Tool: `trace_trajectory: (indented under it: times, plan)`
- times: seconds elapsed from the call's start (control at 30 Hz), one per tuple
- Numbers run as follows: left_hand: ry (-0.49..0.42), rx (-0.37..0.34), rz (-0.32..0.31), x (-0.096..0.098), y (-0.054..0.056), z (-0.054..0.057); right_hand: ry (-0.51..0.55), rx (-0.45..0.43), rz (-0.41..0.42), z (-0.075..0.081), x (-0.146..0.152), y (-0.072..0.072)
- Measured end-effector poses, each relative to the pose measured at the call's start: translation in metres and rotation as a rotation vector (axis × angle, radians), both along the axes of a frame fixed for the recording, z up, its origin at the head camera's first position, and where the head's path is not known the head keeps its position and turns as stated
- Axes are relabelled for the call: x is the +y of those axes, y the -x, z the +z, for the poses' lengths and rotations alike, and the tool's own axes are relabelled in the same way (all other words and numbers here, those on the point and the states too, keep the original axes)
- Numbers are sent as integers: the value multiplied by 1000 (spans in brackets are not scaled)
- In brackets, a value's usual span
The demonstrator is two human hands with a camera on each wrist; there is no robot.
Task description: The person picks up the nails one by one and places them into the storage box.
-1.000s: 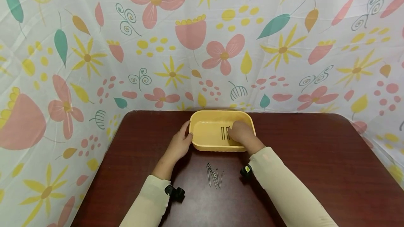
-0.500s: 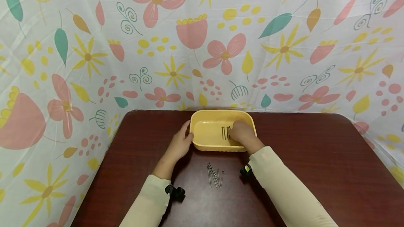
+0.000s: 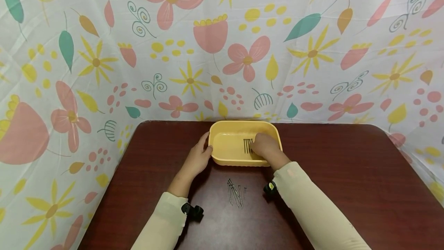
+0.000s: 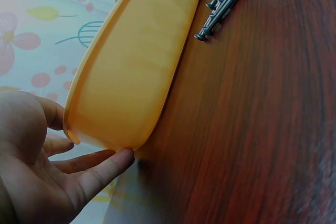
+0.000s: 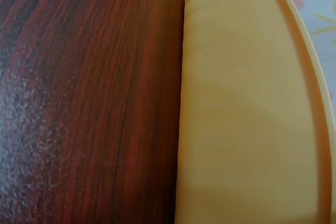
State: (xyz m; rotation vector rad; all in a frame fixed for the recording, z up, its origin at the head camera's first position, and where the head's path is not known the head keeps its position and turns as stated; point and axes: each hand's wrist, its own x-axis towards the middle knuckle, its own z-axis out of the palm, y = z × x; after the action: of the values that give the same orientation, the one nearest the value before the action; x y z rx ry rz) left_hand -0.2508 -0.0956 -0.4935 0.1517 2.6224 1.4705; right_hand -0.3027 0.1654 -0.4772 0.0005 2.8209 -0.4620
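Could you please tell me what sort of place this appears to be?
Probably a makeshift tabletop work area, judging by the floral cloth hanging behind a dark brown table and the loose nails lying on it.

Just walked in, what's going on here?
A person's left grip holds the end of a yellow tray. Their right grip reaches inside, beside a row of upright-looking nails lying roughly parallel; its fingertips are hidden. More nails lie in a loose pile on the table, in front of the tray.

The tray (image 3: 225,146) is yellow, the table (image 3: 329,173) wood-grained red-brown.
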Motion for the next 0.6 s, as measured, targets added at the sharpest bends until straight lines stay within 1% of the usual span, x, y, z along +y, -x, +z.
trace_trajectory:
  times: [0.13,0.6]
  plan:
    - [3,1,-2,0,1,0,8,-7,-9,0,-1,0]
    - [2,8,4,0,0,0,7,7,9,2,-2,-1]
